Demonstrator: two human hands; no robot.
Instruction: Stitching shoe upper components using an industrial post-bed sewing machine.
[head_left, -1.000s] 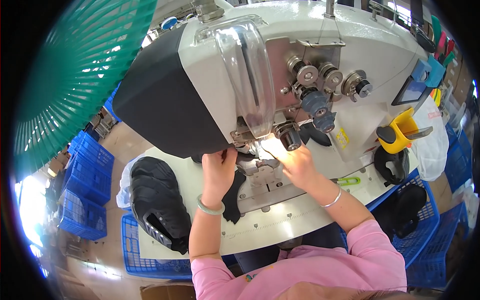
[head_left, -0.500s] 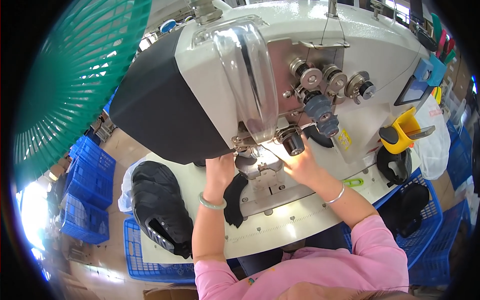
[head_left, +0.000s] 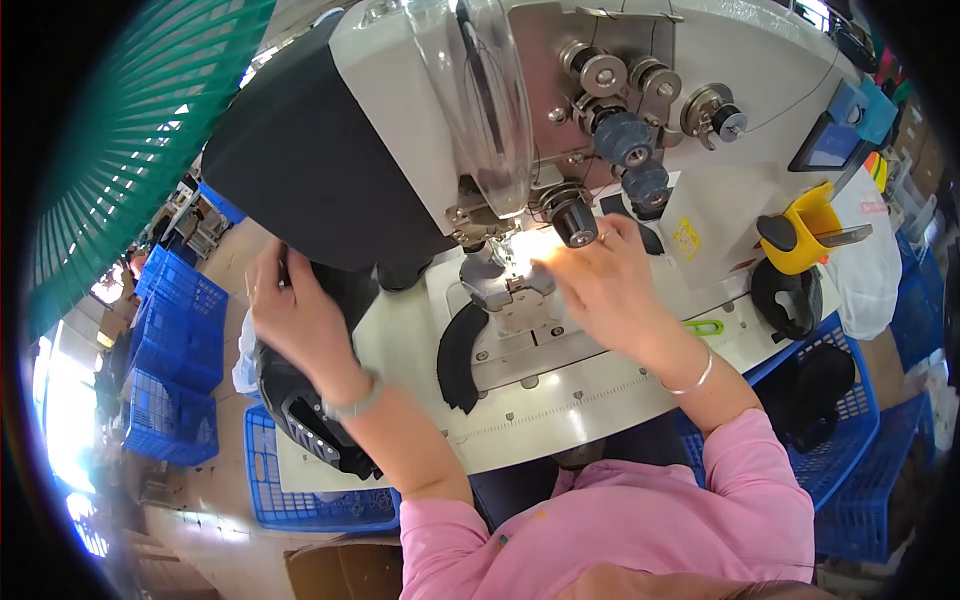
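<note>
My left hand [head_left: 300,318] is at the black shoe uppers [head_left: 302,405] lying on the left of the table. Its fingers are curled over their far end, gripping the dark material. My right hand [head_left: 608,280] is close to the lit needle area of a white sewing machine [head_left: 385,120], below the tension knobs [head_left: 622,135]. Its fingers are bent; glare and the hand itself hide what they hold. A curved black strip [head_left: 462,358] lies on the machine bed [head_left: 530,385], left of the metal plate.
A green fan guard [head_left: 130,150] stands at the upper left. Blue crates [head_left: 170,415] are stacked on the floor. At the right are a yellow holder [head_left: 800,235], a light green tool [head_left: 706,327], a curved black piece [head_left: 785,300] and a blue basket [head_left: 850,430] with black pieces.
My left hand has left the needle area and moved left onto the shoe uppers. My right hand stays beside the needle, its fingers shifted slightly. The view has shifted a little.
</note>
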